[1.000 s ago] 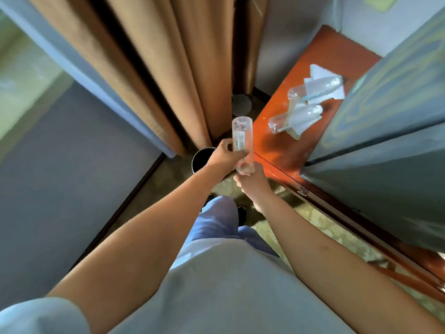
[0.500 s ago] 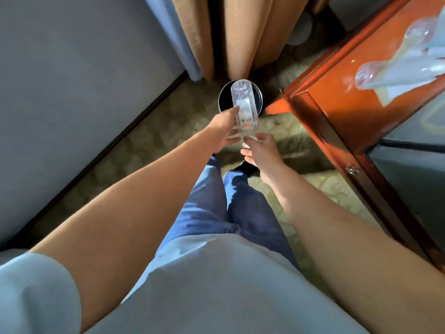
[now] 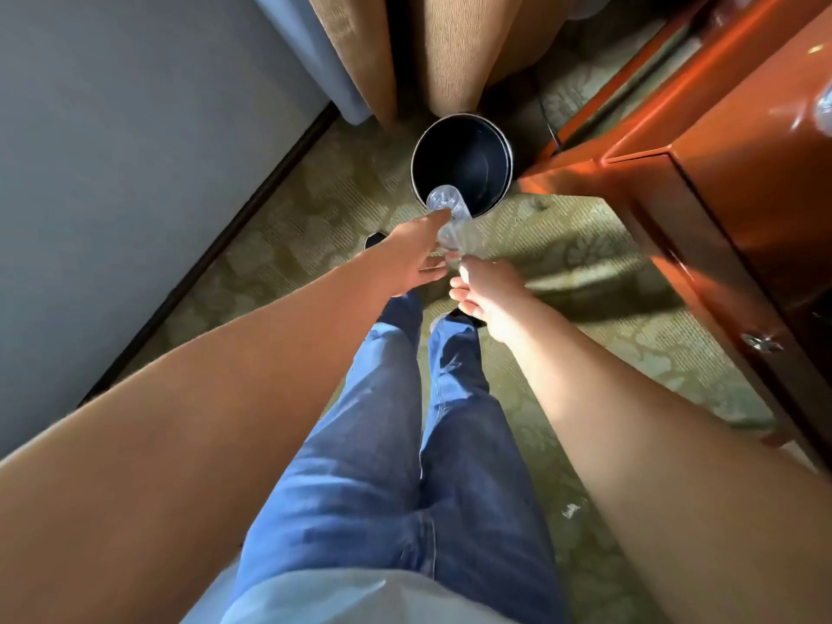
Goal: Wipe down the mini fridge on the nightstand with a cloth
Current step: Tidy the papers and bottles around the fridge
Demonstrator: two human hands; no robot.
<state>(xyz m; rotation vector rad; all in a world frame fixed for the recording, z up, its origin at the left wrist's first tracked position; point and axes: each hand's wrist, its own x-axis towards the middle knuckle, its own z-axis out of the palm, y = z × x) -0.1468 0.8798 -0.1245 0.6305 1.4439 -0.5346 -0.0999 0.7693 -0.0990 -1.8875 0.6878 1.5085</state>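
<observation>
Your left hand [image 3: 412, 254] has its fingers wrapped round a clear plastic bottle [image 3: 450, 218], base tipped out over the near rim of the round black bin [image 3: 463, 164]. Your right hand [image 3: 484, 290] sits just below it, fingertips at the bottle's neck; whether they pinch the cap, you can't tell. The bin stands on patterned carpet [image 3: 315, 209], against the tan curtains [image 3: 450, 51]. The orange-brown nightstand [image 3: 729, 141] runs along your right; mini fridge and cloth are out of view.
</observation>
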